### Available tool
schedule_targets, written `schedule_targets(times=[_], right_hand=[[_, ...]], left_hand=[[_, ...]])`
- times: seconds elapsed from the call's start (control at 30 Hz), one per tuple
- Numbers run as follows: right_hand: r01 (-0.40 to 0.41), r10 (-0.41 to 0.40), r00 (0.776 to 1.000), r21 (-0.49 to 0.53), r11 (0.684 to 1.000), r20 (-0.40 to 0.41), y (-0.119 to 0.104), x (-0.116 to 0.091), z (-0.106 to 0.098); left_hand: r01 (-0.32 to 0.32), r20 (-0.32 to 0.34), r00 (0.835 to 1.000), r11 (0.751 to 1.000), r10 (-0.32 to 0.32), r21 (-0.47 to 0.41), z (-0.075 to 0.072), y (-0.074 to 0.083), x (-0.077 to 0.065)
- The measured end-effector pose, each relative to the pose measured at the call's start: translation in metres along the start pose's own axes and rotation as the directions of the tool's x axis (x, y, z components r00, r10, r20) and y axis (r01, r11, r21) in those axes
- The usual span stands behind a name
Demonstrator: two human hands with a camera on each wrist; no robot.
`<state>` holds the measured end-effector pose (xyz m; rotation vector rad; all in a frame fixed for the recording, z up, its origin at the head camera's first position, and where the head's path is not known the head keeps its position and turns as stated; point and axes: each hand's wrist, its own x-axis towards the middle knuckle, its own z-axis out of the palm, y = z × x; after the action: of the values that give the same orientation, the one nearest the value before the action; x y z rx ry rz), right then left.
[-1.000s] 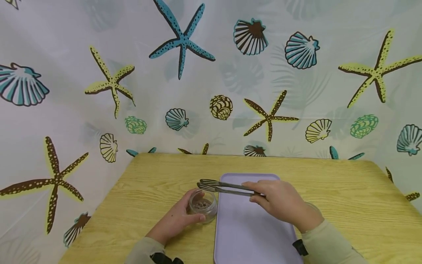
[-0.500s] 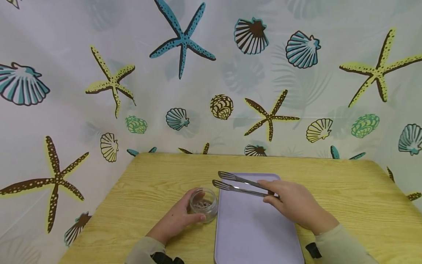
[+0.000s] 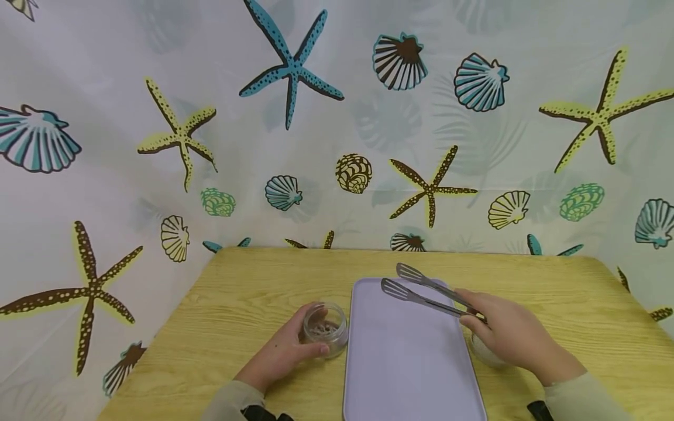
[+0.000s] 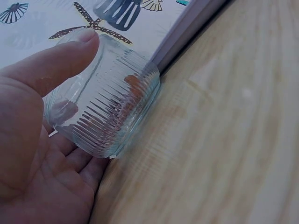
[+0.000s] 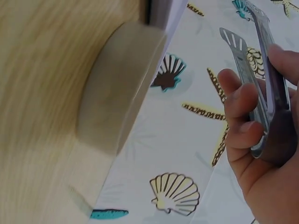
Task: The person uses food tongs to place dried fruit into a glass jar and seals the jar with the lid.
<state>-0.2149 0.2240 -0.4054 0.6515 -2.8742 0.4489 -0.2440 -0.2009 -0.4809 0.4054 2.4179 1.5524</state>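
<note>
My left hand (image 3: 281, 354) holds a small clear glass jar (image 3: 325, 333) on the table, left of the tray, with thumb and fingers curled round its sides. Ribbed glass shows in the left wrist view, and small brownish pieces (image 4: 124, 107) lie at the jar's bottom. Metal tongs (image 3: 429, 302) with slotted heads are gripped in my right hand (image 3: 513, 333), their two arms spread apart with nothing between them. They point left over the far right part of the tray. Below the right hand stands a pale round bowl (image 5: 121, 84), partly hidden by the hand in the head view.
A lilac rectangular tray (image 3: 411, 362) lies on the wood-patterned table (image 3: 253, 280) between jar and bowl. White cloth (image 3: 326, 134) printed with starfish and shells hangs behind the table and at both sides.
My right hand has moved right with the tongs, from over the jar to over the bowl's side of the tray. The tongs' arms have spread wider. The left hand and jar stay put.
</note>
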Motion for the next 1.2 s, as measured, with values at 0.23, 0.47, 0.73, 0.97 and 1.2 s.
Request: schedule_targets(times=[0.23, 0.47, 0.73, 0.97, 1.2], right_hand=[[-0.084, 0.084, 0.996, 0.019, 0.996, 0.002, 0.03, -0.019, -0.005], [-0.213, 0.213, 0.976, -0.012, 0.977, 0.044, 0.062, -0.035, -0.009], [-0.347, 0.347, 0.927, -0.025, 0.937, 0.144, 0.091, -0.044, -0.012], [-0.418, 0.426, 0.89, -0.087, 0.904, 0.161, 0.099, -0.051, -0.012], [-0.467, 0.48, 0.847, -0.114, 0.877, 0.227, 0.102, -0.058, -0.013]], left_hand=[[-0.032, 0.01, 0.999, 0.999, 0.032, -0.02, 0.0, -0.001, -0.002], [-0.035, 0.012, 0.999, 0.999, 0.035, -0.01, -0.001, 0.001, -0.002], [-0.048, 0.018, 0.999, 0.999, 0.048, -0.024, -0.003, 0.003, -0.003], [-0.041, 0.02, 0.999, 0.998, 0.042, -0.044, -0.001, 0.003, -0.003], [-0.041, 0.018, 0.999, 0.998, 0.042, -0.039, -0.001, 0.0, -0.002]])
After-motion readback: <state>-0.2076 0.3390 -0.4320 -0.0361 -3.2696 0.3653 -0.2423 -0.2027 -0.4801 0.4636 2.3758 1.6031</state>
